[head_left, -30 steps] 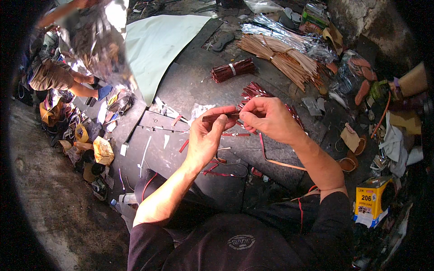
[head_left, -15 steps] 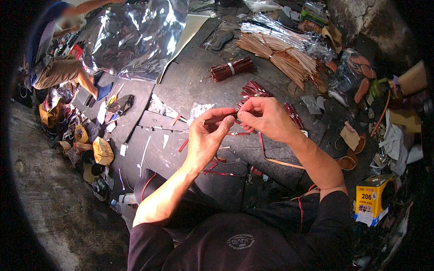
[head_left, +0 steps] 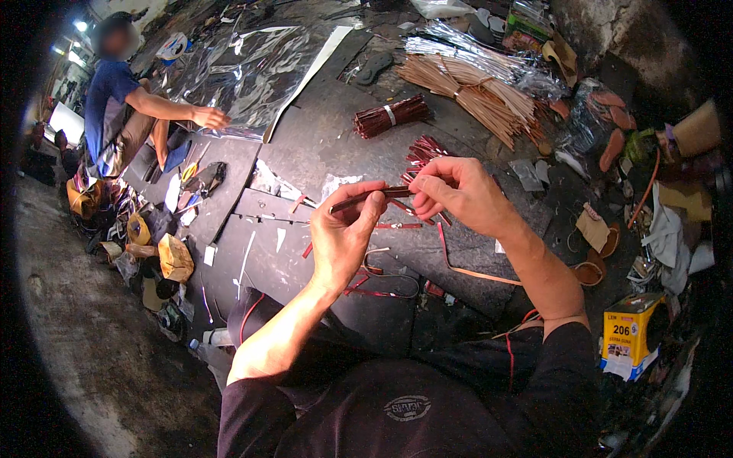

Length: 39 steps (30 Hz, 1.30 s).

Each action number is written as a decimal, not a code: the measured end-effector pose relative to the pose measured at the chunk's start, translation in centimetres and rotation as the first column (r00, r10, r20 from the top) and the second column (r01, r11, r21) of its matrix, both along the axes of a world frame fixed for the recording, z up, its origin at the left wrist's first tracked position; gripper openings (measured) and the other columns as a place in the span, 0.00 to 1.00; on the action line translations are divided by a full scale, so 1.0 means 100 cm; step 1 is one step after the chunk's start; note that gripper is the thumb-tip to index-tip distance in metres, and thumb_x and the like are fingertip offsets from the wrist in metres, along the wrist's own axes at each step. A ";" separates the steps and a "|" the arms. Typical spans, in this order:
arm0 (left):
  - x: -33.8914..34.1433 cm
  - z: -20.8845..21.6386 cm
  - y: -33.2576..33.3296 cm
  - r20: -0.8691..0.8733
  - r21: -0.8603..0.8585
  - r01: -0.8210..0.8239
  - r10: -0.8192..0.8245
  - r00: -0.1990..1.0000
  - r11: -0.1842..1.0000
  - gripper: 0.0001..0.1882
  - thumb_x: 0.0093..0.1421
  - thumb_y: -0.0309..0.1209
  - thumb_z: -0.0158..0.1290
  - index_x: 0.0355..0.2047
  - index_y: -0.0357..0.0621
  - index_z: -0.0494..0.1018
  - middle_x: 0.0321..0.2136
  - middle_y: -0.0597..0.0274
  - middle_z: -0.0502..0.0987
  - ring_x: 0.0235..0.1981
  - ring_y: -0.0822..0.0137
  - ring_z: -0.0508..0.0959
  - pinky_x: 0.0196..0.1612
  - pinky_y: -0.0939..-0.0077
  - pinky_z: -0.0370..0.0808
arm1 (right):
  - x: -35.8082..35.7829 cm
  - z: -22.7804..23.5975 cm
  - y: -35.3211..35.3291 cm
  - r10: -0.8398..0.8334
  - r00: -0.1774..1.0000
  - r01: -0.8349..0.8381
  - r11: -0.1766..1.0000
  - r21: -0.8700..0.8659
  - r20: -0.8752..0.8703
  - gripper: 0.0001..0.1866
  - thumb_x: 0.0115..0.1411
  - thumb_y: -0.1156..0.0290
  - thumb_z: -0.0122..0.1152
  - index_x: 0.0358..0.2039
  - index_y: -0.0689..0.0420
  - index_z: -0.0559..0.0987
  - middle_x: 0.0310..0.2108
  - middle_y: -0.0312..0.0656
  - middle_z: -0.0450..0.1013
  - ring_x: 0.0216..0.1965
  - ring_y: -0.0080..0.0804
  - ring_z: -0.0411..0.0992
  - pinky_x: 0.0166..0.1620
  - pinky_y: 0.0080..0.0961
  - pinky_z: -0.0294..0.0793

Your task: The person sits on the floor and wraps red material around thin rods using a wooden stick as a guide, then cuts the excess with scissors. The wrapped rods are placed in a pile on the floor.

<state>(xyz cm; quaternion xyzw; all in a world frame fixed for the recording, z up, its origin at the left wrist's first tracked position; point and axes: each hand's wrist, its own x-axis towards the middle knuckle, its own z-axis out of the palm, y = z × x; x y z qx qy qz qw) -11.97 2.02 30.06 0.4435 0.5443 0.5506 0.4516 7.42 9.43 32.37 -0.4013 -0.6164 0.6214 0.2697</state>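
Note:
My left hand point(head_left: 342, 233) and my right hand point(head_left: 456, 195) both pinch one thin dark red strip point(head_left: 365, 197), held level between them above a dark work surface point(head_left: 305, 153). Just beyond my right hand lies a loose pile of the same dark red strips point(head_left: 424, 149). A tied bundle of dark red strips point(head_left: 389, 116) sits farther back. Loose red strips and a tan strip point(head_left: 466, 269) lie on the surface under my hands.
A large bundle of tan strips point(head_left: 477, 95) lies at the back right beside clear bags. Another person point(head_left: 122, 107) at the far left presses a hand on a shiny clear sheet point(head_left: 244, 72). A yellow box point(head_left: 632, 332) stands at right. Scraps and tools litter the left edge.
The person at the far left has lowered the shiny sheet flat onto the surface. My hands stay in place, still working the red strip.

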 end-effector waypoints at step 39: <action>-0.023 0.018 0.005 0.098 0.137 0.113 -0.127 0.987 0.984 0.16 0.63 0.22 0.52 0.52 0.36 0.73 0.50 0.53 0.76 0.52 0.67 0.75 0.58 0.73 0.70 | 0.011 0.010 -0.001 -0.004 0.988 -0.066 0.889 0.452 0.152 0.10 0.58 0.73 0.60 0.40 0.61 0.81 0.34 0.45 0.79 0.36 0.29 0.77 0.43 0.27 0.75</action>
